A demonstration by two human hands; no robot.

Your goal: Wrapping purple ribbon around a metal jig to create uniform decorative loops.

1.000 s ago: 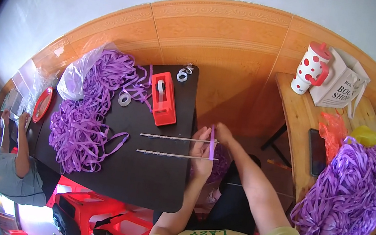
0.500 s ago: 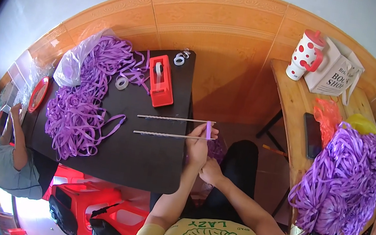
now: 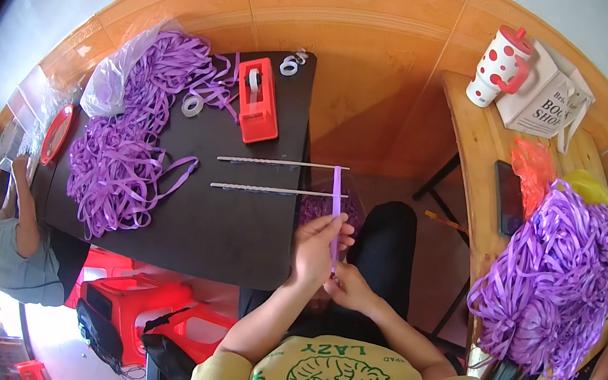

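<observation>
Two slim, twisted metal rods [image 3: 256, 188] lie parallel on the dark table, their ends sticking out past its right edge. A purple ribbon [image 3: 338, 183] crosses both rods near those ends and runs down toward me. My left hand [image 3: 321, 242] pinches this ribbon between thumb and fingers, just below the nearer rod. Lower down, my right hand [image 3: 352, 287] is closed at the ribbon's lower part; its fingertips are partly hidden.
Tangled purple ribbon [image 3: 116, 168] covers the left of the dark table [image 3: 225, 233], near a red tape dispenser [image 3: 257, 123] and tape rolls [image 3: 191, 106]. The wooden table [image 3: 475, 161] holds another ribbon heap [image 3: 551, 285], a phone [image 3: 507, 198] and a spotted tumbler [image 3: 496, 69]. Other people sit at both sides.
My left hand has come down from the rod ends toward me. More ribbon now shows, stretched from the rods to my hands. The whole view has shifted slightly.
</observation>
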